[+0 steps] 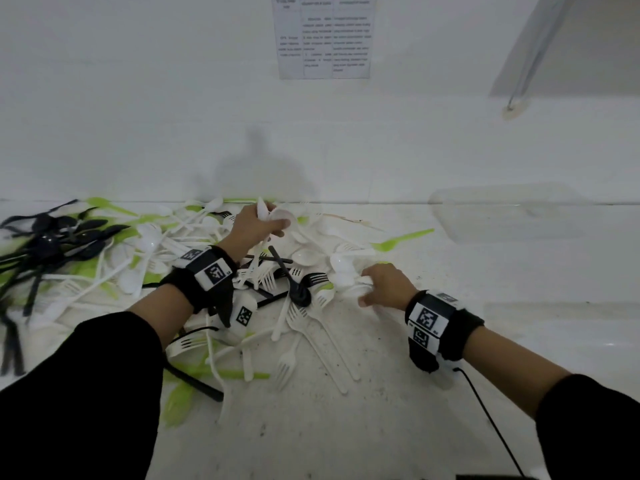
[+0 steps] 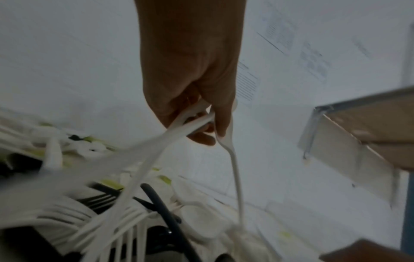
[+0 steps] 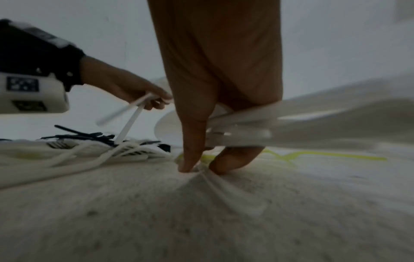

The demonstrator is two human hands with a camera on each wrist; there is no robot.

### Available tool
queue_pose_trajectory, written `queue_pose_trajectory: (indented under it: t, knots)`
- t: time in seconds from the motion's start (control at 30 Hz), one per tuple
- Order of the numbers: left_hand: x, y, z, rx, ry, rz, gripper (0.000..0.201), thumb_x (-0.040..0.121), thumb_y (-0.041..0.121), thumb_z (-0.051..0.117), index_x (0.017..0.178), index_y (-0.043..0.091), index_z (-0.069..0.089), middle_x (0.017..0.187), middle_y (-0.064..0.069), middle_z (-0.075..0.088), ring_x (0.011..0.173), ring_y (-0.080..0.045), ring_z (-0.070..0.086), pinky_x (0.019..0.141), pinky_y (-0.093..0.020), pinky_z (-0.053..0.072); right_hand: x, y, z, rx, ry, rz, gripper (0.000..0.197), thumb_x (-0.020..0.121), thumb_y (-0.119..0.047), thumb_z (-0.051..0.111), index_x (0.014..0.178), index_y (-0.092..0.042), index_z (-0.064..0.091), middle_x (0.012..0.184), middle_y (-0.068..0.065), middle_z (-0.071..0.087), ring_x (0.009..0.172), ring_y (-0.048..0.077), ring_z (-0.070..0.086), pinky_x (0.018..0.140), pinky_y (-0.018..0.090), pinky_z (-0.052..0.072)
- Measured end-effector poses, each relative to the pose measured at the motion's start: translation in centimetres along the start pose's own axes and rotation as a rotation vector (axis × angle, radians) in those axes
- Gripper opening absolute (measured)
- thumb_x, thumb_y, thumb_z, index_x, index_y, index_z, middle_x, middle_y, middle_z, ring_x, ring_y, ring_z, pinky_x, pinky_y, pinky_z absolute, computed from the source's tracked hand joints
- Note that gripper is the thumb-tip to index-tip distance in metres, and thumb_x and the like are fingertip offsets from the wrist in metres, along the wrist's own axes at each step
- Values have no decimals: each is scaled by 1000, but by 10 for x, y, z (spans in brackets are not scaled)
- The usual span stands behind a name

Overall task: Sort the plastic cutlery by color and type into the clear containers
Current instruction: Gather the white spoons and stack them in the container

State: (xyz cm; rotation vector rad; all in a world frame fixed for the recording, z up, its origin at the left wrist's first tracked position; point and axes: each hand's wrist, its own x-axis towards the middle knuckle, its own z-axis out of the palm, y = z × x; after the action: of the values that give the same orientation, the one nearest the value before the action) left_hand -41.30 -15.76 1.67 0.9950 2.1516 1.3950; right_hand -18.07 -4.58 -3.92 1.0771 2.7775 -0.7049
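Left hand (image 1: 258, 223) grips white spoons (image 1: 277, 216); right hand (image 1: 388, 284) grips white cutlery (image 1: 349, 278).

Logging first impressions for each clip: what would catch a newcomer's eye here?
The tangled heap of white, black and green cutlery across the table's left and middle. Both hands work in it: the left hand grips white spoons, while the right hand holds more white pieces.

The printed sheet (image 1: 323, 36) on the wall is too blurred to read
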Motion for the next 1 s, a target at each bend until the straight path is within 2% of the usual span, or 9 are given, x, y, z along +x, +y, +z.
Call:
queue_pose_trajectory:
  t: [0.1,0.2,0.3,0.4,0.5,0.63,0.8,0.9,1.0]
  knots:
    - [0,6,-6,-226,73,-78,17,85,0,59,100,7,58,79,-9,58,43,-2,52,37,-12,35,-1,-2,-4,69,-31,-5,51,78,-17,72,124,-6,52,122,12,55,115,30,53,84,28,41]
    - [-4,11,-8,-306,84,-70,26,84,-2,49,102,7,64,91,-7,64,54,-3,47,37,-11,31,-8,-5,-15,456,-94,-89,15,81,-1,65,93,-6,59,87,14,63,86,38,65,68,32,50]
    - [-8,16,-7,-363,111,-55,21,83,-1,47,83,12,63,78,3,69,65,2,56,51,-11,41,-22,-12,-29,770,-113,-153,10,88,4,56,96,-3,56,71,10,62,59,19,66,56,28,55]
    - [-7,15,-2,-515,25,-129,16,88,-2,45,86,8,57,61,3,70,70,-14,66,71,-28,52,-36,-22,-42,926,-21,-257,15,91,2,51,81,-9,52,58,-2,55,44,12,55,51,26,46]
    - [-15,19,12,-582,-127,-175,8,92,2,52,97,-3,54,66,-3,72,59,-17,70,58,-29,58,-40,-31,-49,1039,136,-294,14,89,0,57,80,-10,52,49,-13,50,40,9,43,47,21,39]
    - [-29,30,37,-617,-285,-197,12,93,16,54,89,4,59,69,2,72,63,-10,70,55,-18,54,-31,-45,-46,1140,313,-200,15,80,-9,71,79,-11,56,46,-12,46,39,6,40,41,18,37]
    - [-39,39,59,-647,-485,-215,23,96,27,49,94,6,59,68,3,61,68,-8,59,63,-16,49,-21,-56,-33,1116,368,-130,16,80,-21,73,80,-9,63,67,6,57,40,7,43,42,20,37]
    - [-41,40,64,-698,-444,-284,21,96,26,48,87,8,56,55,4,54,48,-6,47,45,-13,38,-21,-57,-30,1161,348,-86,18,79,-25,73,79,-10,63,70,5,62,42,9,42,42,20,36]
    - [-41,38,67,-778,-378,-371,17,95,21,50,89,5,53,53,1,55,39,-3,43,32,-11,30,-21,-57,-28,1189,299,-80,26,77,-22,75,88,0,65,77,13,65,43,10,41,41,19,35]
